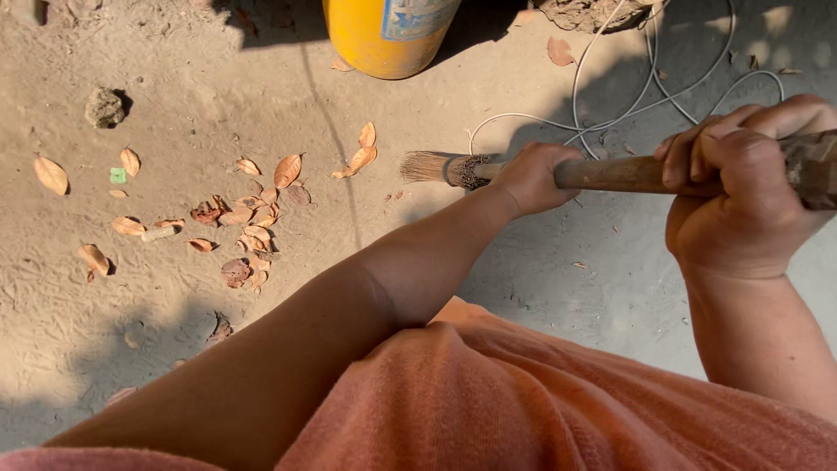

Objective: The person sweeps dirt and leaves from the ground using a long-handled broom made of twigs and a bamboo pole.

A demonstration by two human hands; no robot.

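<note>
Head view, outdoors, sandy ground [174,331]. Both hands clenched on one broom handle [623,173], held roughly level across the frame. Left hand [534,179] grips low, near the bound bristle head [440,167]; right hand [741,187] grips higher up the handle, fingers wrapped over the top. Bristles point left, tips near the ground. Heap of dry leaves [248,222] lies left of the bristles, apart from them. Yellow bucket [388,35] stands at top centre. White cable [628,96] loops behind the handle. Small stone [105,107] at upper left.

Head view, looking down, close
</note>
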